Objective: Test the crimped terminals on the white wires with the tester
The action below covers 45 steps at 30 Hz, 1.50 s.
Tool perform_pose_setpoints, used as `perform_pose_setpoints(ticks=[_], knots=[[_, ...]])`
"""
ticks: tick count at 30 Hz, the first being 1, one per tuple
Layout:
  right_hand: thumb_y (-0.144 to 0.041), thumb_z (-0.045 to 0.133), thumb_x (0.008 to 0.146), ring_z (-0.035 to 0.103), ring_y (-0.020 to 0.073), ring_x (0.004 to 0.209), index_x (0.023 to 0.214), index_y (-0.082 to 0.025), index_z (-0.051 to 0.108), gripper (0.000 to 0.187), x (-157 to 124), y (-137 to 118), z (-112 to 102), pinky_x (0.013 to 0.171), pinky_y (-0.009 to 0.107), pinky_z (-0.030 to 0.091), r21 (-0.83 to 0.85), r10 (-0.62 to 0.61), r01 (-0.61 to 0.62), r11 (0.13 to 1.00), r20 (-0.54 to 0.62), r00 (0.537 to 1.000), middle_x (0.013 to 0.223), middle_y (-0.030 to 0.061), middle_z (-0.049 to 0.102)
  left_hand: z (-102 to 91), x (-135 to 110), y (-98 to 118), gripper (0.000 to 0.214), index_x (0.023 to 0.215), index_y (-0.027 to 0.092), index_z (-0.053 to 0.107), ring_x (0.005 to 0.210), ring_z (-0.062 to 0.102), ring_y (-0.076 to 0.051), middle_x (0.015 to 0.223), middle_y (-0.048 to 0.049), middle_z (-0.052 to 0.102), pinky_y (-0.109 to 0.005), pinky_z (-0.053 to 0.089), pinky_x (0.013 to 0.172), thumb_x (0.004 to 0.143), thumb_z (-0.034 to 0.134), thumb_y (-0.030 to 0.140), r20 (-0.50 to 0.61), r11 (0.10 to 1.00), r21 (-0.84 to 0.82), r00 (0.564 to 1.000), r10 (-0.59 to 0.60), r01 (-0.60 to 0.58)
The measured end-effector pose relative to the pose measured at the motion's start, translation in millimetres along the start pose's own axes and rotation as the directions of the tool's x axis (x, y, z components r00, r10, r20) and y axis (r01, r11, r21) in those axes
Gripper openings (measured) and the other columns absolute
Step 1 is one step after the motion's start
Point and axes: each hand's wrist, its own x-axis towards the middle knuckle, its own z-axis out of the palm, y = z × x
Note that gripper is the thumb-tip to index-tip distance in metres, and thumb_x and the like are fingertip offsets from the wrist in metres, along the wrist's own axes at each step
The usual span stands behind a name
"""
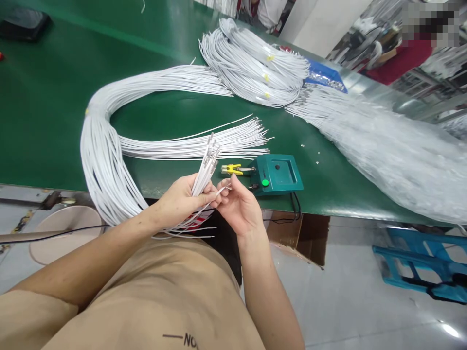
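My left hand (186, 197) is closed around a small bunch of white wires (207, 163) whose metal-tipped ends stick up and to the right. My right hand (237, 204) pinches a single white wire from that bunch between thumb and fingers, just right of my left hand. The held wires trail down over my lap. Just beyond my hands, a small teal tester box (279, 174) with a green button sits at the table's near edge, and a yellow clip (232, 169) sticks out of its left side.
A large looped bundle of white wires (102, 155) lies on the green table (44, 107) at left. Another coiled bundle (251, 68) lies farther back. Clear plastic bags (394, 155) cover the right side. A blue stool (419, 267) stands on the floor at right. A person in red sits far right.
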Motion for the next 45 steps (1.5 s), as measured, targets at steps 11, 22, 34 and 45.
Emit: perform_pose_setpoints(ticks=[11,22,34,45], knots=[[-0.033,0.067,0.075,0.042,0.0071,0.052,0.078,-0.016,0.068,0.017,-4,2,-3,0.057,0.025,0.046,-0.041,-0.09,0.088,0.995,-0.044,0.995,0.061,-0.004,0.052,1.6,1,1,0.022,0.071,0.019,0.048,0.072,0.066,-0.018,0.076,-0.0029,0.067,-0.03,0.05,0.07,0.077,0.064,0.033,-0.01,0.998,-0.056,1.0,-0.025,0.025],[-0.027,0.066,0.077,0.056,0.01,0.065,0.084,-0.018,0.07,0.013,-4,6,2,0.068,0.025,0.047,-0.556,-0.526,0.387,0.736,-0.109,0.844,0.071,-0.0013,0.066,0.7,6,-1,0.042,0.115,0.02,0.053,0.073,0.062,-0.012,0.089,-0.0004,0.062,-0.022,0.048,0.063,0.077,0.069,0.028,-0.01,0.972,-0.223,0.997,-0.081,0.076],[-0.021,0.047,0.089,0.053,0.0177,0.079,0.079,-0.018,0.061,0.017,5,2,-12,0.076,0.033,0.044,-0.88,-0.728,0.359,-0.312,0.464,0.504,0.076,0.0061,0.06,-10.8,29,3,0.041,0.117,0.015,0.06,0.051,0.046,-0.003,0.064,0.0008,0.057,-0.011,0.036,0.049,0.076,0.066,0.01,0.327,0.723,-0.594,0.927,-0.184,0.353],[-0.04,0.053,0.086,0.052,0.0103,0.058,0.082,-0.018,0.06,0.023,13,-25,-9,0.059,0.025,0.045,-0.813,-0.415,0.292,0.504,0.069,0.907,0.071,-0.0009,0.06,-9.5,36,-1,0.047,0.121,0.016,0.057,0.052,0.047,-0.005,0.065,-0.0006,0.061,-0.014,0.038,0.049,0.075,0.068,0.013,0.184,0.829,-0.504,0.968,-0.17,0.242]])
